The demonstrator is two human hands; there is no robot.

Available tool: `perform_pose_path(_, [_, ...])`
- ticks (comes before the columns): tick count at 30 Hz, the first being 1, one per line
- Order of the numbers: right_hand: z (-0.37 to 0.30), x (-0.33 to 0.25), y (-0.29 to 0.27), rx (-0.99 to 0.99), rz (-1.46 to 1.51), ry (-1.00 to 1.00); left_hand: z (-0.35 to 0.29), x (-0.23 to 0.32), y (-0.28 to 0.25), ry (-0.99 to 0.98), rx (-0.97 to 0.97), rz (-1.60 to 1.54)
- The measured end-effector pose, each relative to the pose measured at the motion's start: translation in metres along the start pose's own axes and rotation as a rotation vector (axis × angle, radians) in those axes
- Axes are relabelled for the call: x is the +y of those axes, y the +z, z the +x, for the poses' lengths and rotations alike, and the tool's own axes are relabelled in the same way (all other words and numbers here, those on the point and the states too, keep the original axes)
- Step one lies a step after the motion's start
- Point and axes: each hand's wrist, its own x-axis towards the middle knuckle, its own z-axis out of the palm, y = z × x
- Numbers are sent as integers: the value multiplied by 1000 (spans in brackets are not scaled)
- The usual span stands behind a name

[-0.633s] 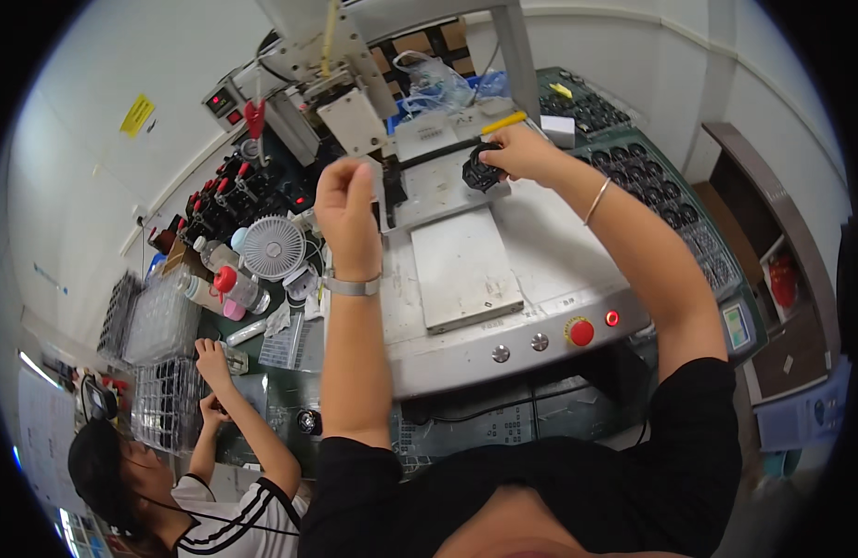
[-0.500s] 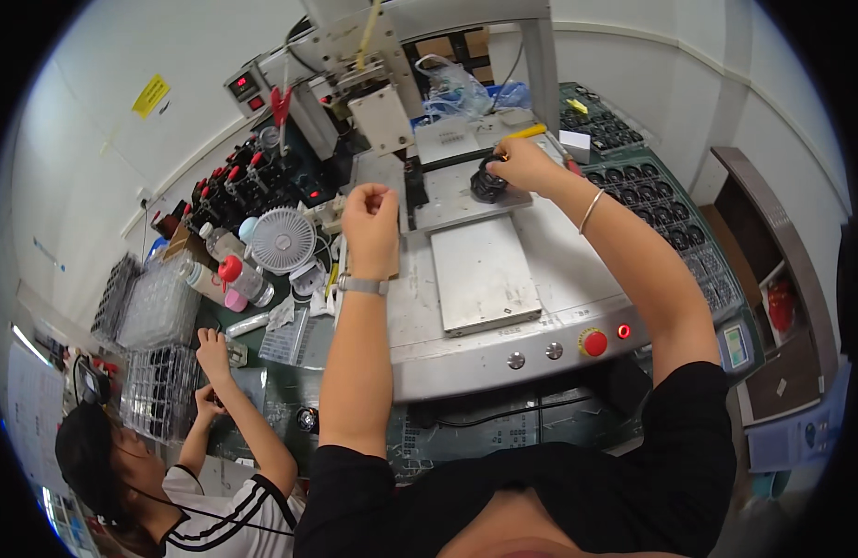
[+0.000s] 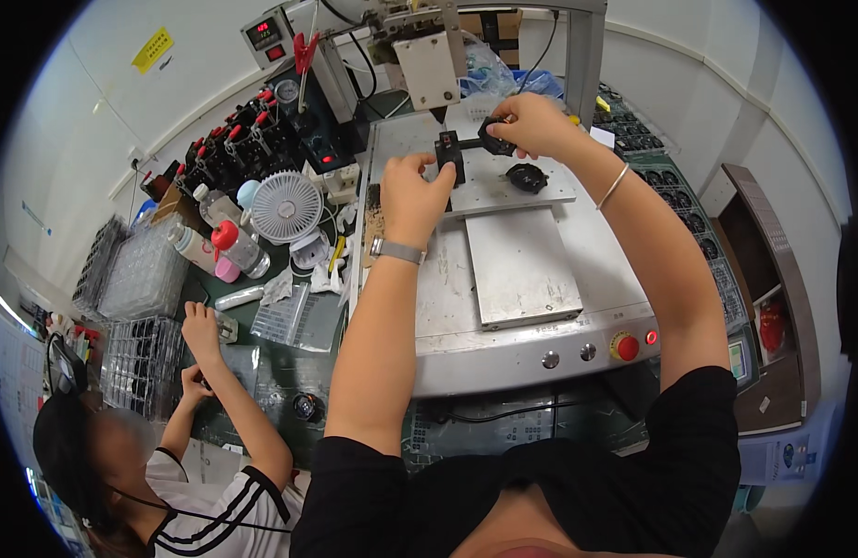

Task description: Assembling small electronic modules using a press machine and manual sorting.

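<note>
My right hand [image 3: 543,127] pinches a black round part [image 3: 496,137] above the far side of the metal plate [image 3: 554,192], at the end of a dark bar. Another black round part [image 3: 527,178] lies loose on that plate, just in front of it. My left hand [image 3: 413,200] is at the plate's left end, thumb and forefinger apart, the thumb against an upright black block [image 3: 450,160]. Whether its other fingers touch the block is hidden. Over the block hangs the machine's pale head [image 3: 428,73] with a dark pointed tip.
A red push button [image 3: 624,347] and silver buttons line the machine's front edge. To the left stand a small fan [image 3: 287,206], bottles and stacked clear trays [image 3: 148,279]. A co-worker's hand [image 3: 200,330] works at lower left. Trays of black parts [image 3: 671,191] lie at right.
The view has shifted left. My left fingers have parted and moved forward to the black block. My right hand has left one round part on the plate and now grips another farther back.
</note>
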Motion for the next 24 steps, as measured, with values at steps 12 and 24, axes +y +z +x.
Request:
perform_pose_path(12, [-6,-26,25,187,-386,-291,0,12,0,-2,-70,-35])
perform_pose_path(24, [-2,-48,59,68,-545,-342,-13,33,-18,343,475,-311])
